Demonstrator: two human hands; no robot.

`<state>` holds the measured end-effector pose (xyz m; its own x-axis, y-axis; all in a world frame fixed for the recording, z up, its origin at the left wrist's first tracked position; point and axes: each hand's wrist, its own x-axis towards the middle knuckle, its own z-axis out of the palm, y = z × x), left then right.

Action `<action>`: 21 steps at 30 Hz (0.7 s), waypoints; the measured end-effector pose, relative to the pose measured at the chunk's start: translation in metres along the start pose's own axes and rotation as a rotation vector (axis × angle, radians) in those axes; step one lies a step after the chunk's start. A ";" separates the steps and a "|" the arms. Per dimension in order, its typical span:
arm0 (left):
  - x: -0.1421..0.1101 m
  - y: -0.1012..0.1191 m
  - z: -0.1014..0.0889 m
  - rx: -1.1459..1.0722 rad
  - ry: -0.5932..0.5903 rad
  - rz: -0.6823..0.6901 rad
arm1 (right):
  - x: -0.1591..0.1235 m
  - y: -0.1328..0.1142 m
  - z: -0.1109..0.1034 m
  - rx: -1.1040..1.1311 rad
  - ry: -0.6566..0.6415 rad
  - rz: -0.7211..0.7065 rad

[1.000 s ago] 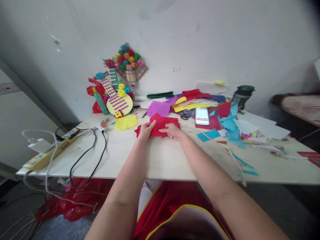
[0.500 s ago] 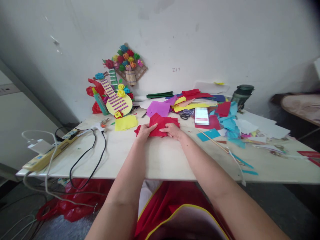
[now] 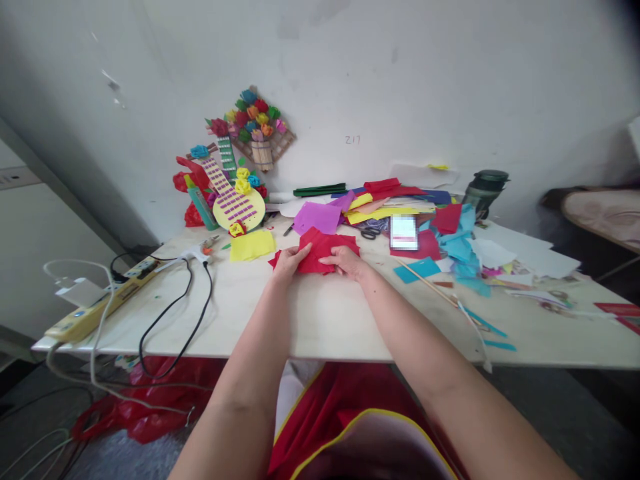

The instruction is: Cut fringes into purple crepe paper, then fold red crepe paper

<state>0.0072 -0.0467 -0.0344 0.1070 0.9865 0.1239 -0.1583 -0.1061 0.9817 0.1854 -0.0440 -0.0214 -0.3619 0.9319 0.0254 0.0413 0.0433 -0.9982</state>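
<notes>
Both hands grip a red sheet of crepe paper (image 3: 325,248) above the middle of the table. My left hand (image 3: 290,261) pinches its left part, thumb on top; the fingers underneath are partly hidden. On the right part, my right hand (image 3: 346,260) is closed with bent fingers against the paper. Purple paper (image 3: 316,218) lies just behind the red sheet. To the left of it is a yellow paper sheet (image 3: 253,245). Black scissors (image 3: 370,233) rest to the right, close to a phone (image 3: 404,232) lying on more red paper.
A glue gun (image 3: 197,253) with its cord and a power strip (image 3: 103,303) occupy the left side. Behind them stand a glue bottle (image 3: 200,203) and a guitar-shaped craft (image 3: 239,210). Blue paper scraps (image 3: 457,247), thin sticks (image 3: 427,281) and a dark green bottle (image 3: 485,190) are at right.
Hardly anything differs. Both hands stay on the red paper, with only a slight shift of the left thumb.
</notes>
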 end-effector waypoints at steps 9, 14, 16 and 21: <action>-0.001 -0.002 0.000 -0.029 -0.042 -0.001 | -0.001 -0.001 0.000 0.080 0.047 -0.044; -0.004 0.001 0.002 -0.036 -0.053 -0.025 | 0.002 0.002 -0.001 0.040 0.128 -0.156; -0.004 0.003 0.003 -0.041 -0.018 -0.052 | 0.003 0.002 -0.002 0.029 0.132 -0.145; -0.005 0.006 0.003 -0.005 0.026 -0.052 | 0.003 0.001 -0.002 0.021 0.125 -0.117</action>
<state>0.0083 -0.0526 -0.0289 0.0898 0.9936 0.0690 -0.1581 -0.0541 0.9859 0.1860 -0.0410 -0.0223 -0.2441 0.9585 0.1471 -0.0146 0.1481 -0.9889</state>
